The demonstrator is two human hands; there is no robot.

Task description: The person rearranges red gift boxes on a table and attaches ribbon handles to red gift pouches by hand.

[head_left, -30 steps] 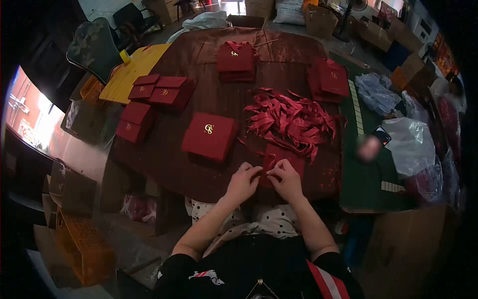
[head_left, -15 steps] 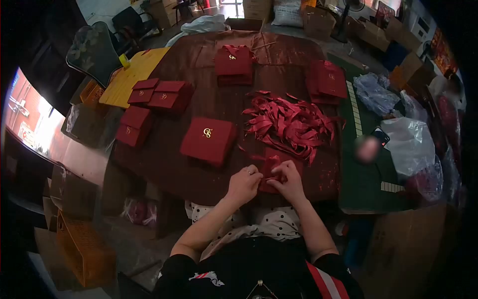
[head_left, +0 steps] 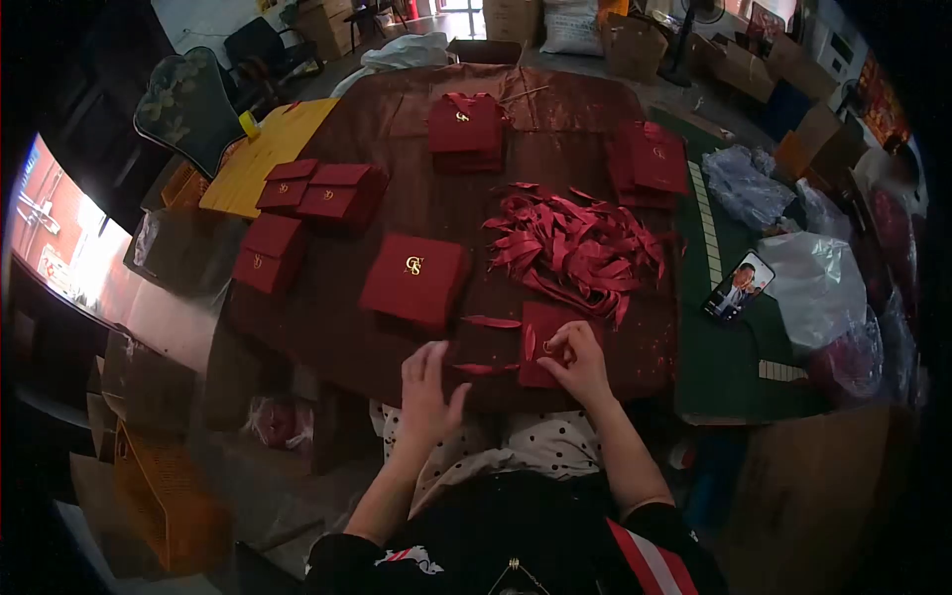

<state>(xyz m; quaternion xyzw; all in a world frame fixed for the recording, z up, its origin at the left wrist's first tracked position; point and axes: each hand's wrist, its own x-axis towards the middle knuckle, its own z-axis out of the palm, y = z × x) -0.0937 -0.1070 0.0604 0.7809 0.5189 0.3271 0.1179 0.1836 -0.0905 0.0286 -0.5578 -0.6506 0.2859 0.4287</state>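
My left grip (head_left: 426, 402) free, fingers apart; right grip (head_left: 580, 367) curled over red pouch (head_left: 541, 332), can't tell if pinching anything. Pouch at 5 o'clock on worktop (head_left: 416, 198). Looks light, kinda soft, side edges best hold imo.

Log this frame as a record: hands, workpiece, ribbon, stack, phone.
left hand: open, left of the workpiece, nothing visible in it
right hand: over the workpiece, thumb and fingers bent; grip unclear
workpiece: red gift bag, lying flat near table edge
ribbon: heap of red ribbons just beyond the bag
stack: monogrammed red gift bags, left of the heap
phone: smartphone, screen lit, on green surface
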